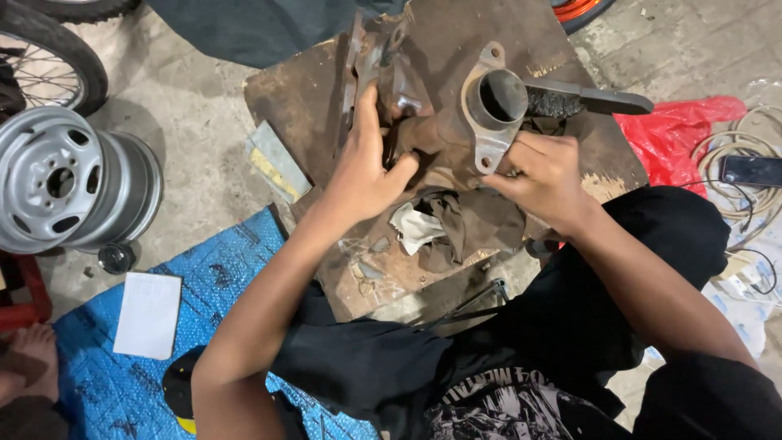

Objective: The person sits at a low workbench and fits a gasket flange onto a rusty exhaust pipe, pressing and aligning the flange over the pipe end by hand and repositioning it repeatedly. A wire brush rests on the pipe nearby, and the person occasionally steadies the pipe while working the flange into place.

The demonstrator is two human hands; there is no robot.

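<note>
A person seated on the floor, seen from above, works with bare hands over a worn brown wooden board (309, 98) lying on concrete. Both hands hold a rusty brown cast-metal part with a round open bore and a flanged collar (489, 110), which sits near the middle of the board, towards its far edge. The left hand (362, 167) is wrapped around the part's left side, fingers stretched up along the rusted metal and thumb pressed against its lower body. The right hand (546, 175) is curled closed against the part just below the flange; whether it pinches anything small cannot be told. A dark-handled wire brush (570, 101) lies just behind the collar, near the board's right edge. A crumpled dirty white and brown rag (432, 224) lies on the board just below the hands, towards the near edge. Off the board, a silver steel wheel rim (69, 183) stands at the left, a white sheet of paper (148, 314) rests on a blue mat (98, 383), and a red plastic bag (676, 134) lies at the right.
</note>
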